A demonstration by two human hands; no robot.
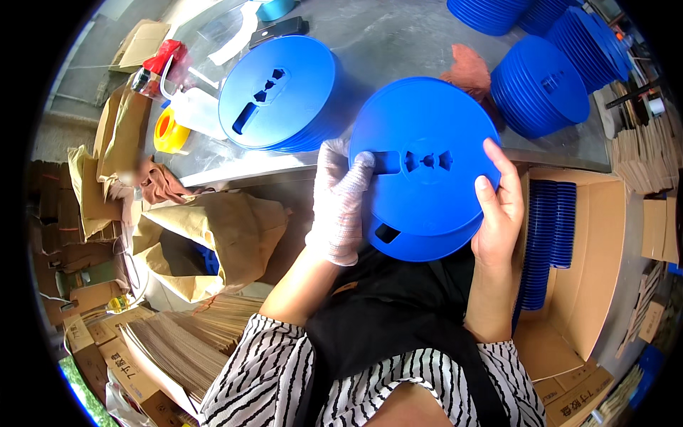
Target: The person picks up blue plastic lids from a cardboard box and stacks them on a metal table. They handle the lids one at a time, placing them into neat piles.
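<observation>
I hold a round blue plastic reel in front of me at the table's near edge, its flat face up, with a slot and a cut-out hub in the middle. My left hand, in a pale knitted glove, grips the left rim, thumb by the slot. Bare, my right hand is closed on the right rim, fingers and thumb on the face. A second blue disc edge shows below the upper face; whether it is the same reel I cannot tell. To the left stands a stack of blue reels on the metal table.
More stacked reels stand at the right, beside a reddish cloth. An open carton with rows of blue reels sits at my right. At my left are a brown paper sack, a white squeeze bottle and a yellow tape roll.
</observation>
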